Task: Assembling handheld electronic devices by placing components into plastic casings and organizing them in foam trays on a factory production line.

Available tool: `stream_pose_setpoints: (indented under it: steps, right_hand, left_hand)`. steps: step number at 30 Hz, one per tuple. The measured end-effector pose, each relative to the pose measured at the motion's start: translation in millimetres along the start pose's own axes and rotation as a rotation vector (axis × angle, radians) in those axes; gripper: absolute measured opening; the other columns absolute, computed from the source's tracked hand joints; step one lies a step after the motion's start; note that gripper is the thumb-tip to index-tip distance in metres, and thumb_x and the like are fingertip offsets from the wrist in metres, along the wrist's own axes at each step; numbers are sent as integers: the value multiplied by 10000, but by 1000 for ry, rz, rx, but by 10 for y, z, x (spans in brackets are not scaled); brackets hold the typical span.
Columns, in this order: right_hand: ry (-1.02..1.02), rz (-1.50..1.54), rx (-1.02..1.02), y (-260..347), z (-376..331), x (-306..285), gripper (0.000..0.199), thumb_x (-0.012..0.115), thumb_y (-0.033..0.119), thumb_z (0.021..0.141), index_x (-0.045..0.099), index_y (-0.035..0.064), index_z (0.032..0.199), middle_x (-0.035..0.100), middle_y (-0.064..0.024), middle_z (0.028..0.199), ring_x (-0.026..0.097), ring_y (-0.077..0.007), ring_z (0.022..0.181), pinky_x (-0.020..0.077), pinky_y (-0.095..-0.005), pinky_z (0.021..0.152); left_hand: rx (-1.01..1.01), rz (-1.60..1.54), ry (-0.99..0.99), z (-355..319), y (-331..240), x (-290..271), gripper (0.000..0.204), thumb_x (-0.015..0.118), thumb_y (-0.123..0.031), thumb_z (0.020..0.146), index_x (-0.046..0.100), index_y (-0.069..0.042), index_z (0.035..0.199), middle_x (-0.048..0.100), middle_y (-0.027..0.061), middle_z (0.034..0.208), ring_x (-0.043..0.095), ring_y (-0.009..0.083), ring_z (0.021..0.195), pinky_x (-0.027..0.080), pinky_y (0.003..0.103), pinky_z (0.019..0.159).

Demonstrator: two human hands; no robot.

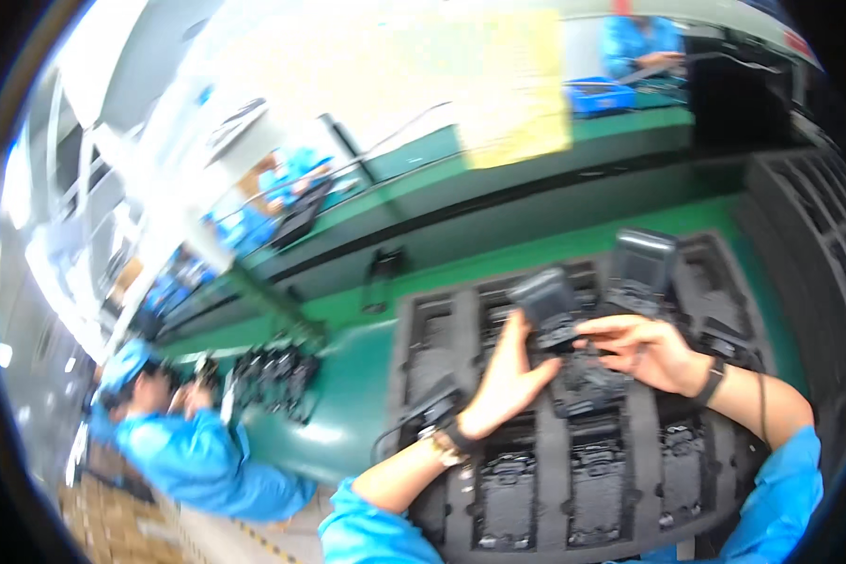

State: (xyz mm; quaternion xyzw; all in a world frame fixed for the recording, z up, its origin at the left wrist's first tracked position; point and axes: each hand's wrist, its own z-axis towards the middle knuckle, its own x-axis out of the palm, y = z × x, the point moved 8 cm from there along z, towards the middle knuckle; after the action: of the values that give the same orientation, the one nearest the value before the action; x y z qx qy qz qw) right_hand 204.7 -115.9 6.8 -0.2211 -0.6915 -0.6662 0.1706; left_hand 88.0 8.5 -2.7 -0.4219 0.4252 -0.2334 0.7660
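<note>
A black device with a flat rectangular head [545, 295] is held over a dark grey foam tray [462, 324]. My left hand [508, 385] grips it from the left, thumb and fingers apart around its lower side. From the right, my right hand [650, 353] reaches in with bent fingers at the device's lower part; the exact contact is blurred. A similar black device [645, 258] stands tilted up in the tray behind my right hand. Dark parts [599, 479] lie in the near compartments. Both wrists wear black bands with cords.
Left along the green bench [348, 371] lies a cluster of black parts [274, 376]; a co-worker in blue [183, 461] handles something there. Stacked dark trays [808, 254] rise at the right. Behind stand a yellow sheet [515, 94], a blue bin [600, 96] and another person [637, 45].
</note>
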Motion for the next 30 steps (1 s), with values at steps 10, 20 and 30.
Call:
stream_pose_setpoints:
  steps: [10,20,30]
  right_hand:
    - [17,-4,28,0,55,32,539,479,121,768,560,-87,1259,601,-185,1253,580,-297,1166,480,-385,961]
    - [118,-40,79,20,65,115,509,480,105,775,577,-97,1231,605,-196,1240,577,-309,1173,469,-400,996]
    - [-84,-427,-136,356,0,-90,259,424,138,807,631,12,896,561,-134,1248,558,-206,1109,531,-340,838]
  left_hand:
    - [-94,-208,-113,-96,64,22,953,542,65,742,21,-50,1531,348,275,1460,338,366,1399,311,392,1134]
    - [-197,-282,-95,-197,41,4,910,534,63,789,14,-24,1531,321,239,1496,367,295,1374,316,398,1124]
    - [-350,-661,-186,-137,300,-95,609,477,114,761,387,13,1355,583,74,1045,581,123,924,479,242,774]
